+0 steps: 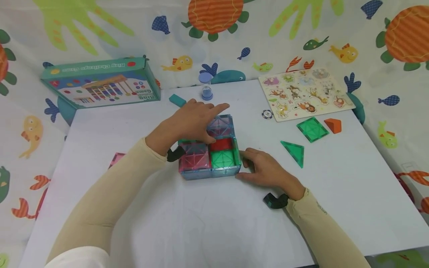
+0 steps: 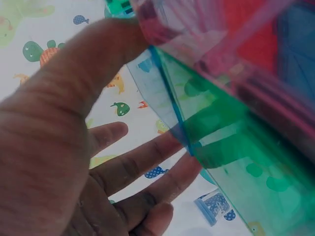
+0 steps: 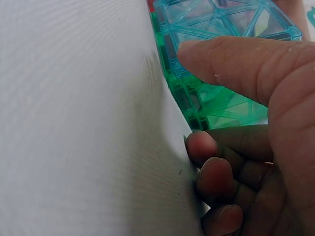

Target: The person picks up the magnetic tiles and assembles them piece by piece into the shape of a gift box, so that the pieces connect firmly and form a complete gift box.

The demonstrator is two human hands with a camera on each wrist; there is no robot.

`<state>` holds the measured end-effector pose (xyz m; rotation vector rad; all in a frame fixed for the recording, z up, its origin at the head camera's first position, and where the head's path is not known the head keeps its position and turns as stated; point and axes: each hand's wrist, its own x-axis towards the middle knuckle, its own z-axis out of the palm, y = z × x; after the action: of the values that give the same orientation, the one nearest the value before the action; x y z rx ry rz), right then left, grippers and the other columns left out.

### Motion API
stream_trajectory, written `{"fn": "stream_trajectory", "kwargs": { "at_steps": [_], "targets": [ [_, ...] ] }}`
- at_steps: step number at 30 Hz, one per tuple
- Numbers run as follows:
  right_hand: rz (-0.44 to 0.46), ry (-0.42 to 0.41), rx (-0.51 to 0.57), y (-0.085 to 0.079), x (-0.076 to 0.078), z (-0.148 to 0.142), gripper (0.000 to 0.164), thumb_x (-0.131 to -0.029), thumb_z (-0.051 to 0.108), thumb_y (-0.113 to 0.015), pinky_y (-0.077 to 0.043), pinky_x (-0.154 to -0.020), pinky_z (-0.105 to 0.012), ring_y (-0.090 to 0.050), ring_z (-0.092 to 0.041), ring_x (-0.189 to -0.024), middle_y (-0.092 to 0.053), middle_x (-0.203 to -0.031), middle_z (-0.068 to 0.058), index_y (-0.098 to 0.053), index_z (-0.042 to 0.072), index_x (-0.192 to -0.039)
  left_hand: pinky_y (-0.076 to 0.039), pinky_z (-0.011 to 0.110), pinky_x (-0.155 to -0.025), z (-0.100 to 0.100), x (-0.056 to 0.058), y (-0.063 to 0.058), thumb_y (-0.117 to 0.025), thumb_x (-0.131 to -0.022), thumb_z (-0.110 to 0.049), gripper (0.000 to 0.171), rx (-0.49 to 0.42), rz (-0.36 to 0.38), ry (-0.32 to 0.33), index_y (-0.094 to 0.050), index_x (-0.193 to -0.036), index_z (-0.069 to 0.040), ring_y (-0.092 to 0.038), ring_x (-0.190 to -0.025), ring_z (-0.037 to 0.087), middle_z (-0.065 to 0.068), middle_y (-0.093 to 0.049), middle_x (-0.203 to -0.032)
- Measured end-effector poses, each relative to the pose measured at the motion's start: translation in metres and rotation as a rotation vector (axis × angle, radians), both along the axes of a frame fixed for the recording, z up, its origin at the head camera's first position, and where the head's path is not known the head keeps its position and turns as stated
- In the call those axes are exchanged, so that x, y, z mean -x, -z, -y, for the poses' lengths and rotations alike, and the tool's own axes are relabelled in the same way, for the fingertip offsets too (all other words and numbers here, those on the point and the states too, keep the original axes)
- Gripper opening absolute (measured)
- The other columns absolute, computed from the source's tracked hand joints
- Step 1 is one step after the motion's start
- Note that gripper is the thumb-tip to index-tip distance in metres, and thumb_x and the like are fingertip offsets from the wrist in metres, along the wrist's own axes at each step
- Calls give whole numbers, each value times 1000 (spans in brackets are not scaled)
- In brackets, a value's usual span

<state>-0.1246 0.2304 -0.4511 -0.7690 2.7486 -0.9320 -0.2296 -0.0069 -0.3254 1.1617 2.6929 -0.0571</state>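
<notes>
A low box of translucent magnetic tiles [image 1: 194, 174] sits mid-table, divided into compartments with pink, green and red showing inside and blue walls outside. My left hand [image 1: 192, 121] reaches over its back left part, thumb pointing down at the inner edge, fingers spread. In the left wrist view, the left thumb [image 2: 98, 64] meets a pink tile's corner, while the fingers pass behind a clear green tile [image 2: 236, 147]. My right hand [image 1: 264, 167] holds the front right corner; in the right wrist view its thumb [image 3: 221, 64] lies on a blue tile [image 3: 221, 19], with fingers curled beside the green wall.
Right of the box lie a green triangle tile [image 1: 296, 152], a green square tile [image 1: 312, 129] and an orange block [image 1: 333, 125]. Behind are an animal puzzle board [image 1: 275, 100], a poker chip [image 1: 267, 114], a small sand timer [image 1: 206, 93], a teal block [image 1: 177, 100] and a game box [image 1: 104, 83].
</notes>
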Motion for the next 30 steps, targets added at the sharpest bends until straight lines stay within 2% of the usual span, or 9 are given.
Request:
{"fn": "stream_trajectory", "kwargs": {
  "at_steps": [5, 9, 12, 16, 19, 21, 24, 27, 30],
  "targets": [
    [2, 6, -10, -2, 1, 1, 40, -77, 40, -76, -39, -53, -24, -46, -8, -65, -50, -77, 6, -58, 17, -105, -27, 56, -105, 15, 2, 0, -63, -74, -68, 98, -80, 66, -57, -16, -151, -29, -44, -128, 24, 4, -47, -141],
    [6, 7, -18, -3, 1, 3, 40, -77, 40, -76, -38, -53, -24, -46, -8, -64, -50, -77, 6, -58, 16, -105, -25, 57, -105, 48, -7, 7, -47, -78, -76, 90, -224, 51, -134, -19, -151, -31, -39, -132, 27, 2, -42, -146],
    [12, 10, -28, -4, 1, 4, 42, -77, 40, -76, -38, -53, -24, -46, -8, -65, -50, -77, 6, -58, 16, -106, -28, 56, -104, 82, -28, 20, -49, -82, -71, 84, -386, 66, -223, -18, -150, -33, -37, -133, 27, 0, -36, -149],
    [23, 18, -44, -7, -1, 5, 44, -77, 40, -76, -39, -53, -23, -47, -8, -65, -51, -77, 6, -58, 15, -109, -39, 53, -98, 120, -73, 47, -64, -81, -56, 85, -607, 157, -350, -15, -149, -40, -42, -129, 22, -5, -31, -150],
    [32, 23, -48, -9, -3, 3, 43, -77, 41, -76, -38, -53, -24, -47, -8, -65, -51, -77, 5, -58, 16, -107, -45, 48, -91, 135, -106, 69, -72, -75, -54, 95, -690, 224, -407, -13, -148, -41, -46, -124, 17, -6, -31, -150],
    [38, 26, -41, -10, -3, 2, 39, -78, 41, -76, -38, -53, -24, -46, -9, -65, -50, -77, 4, -58, 17, -103, -47, 43, -89, 137, -122, 82, -74, -72, -55, 99, -721, 250, -421, -13, -149, -40, -49, -121, 13, -7, -35, -148],
    [61, 15, -11, -10, -1, -2, 36, -77, 40, -76, -39, -53, -24, -47, -9, -66, -51, -77, 4, -56, 19, -97, -48, 38, -86, 134, -133, 94, -74, -70, -57, 100, -745, 263, -433, -15, -149, -39, -53, -115, 9, -8, -42, -142],
    [115, -26, 73, -17, 2, -10, 37, -79, 35, -76, -42, -57, -25, -50, -13, -68, -55, -82, 1, -60, 18, -107, -49, 34, -85, 131, -136, 102, -74, -71, -56, 97, -755, 260, -443, -18, -148, -39, -55, -112, 7, -10, -47, -138],
    [28, 36, 154, -23, 10, -35, 42, -82, 24, -75, -44, -60, -23, -53, -13, -71, -60, -88, -1, -61, 11, -119, -49, 34, -84, 131, -138, 106, -73, -73, -54, 92, -757, 252, -459, -20, -147, -39, -57, -110, 7, -11, -50, -135]
  ]
}}
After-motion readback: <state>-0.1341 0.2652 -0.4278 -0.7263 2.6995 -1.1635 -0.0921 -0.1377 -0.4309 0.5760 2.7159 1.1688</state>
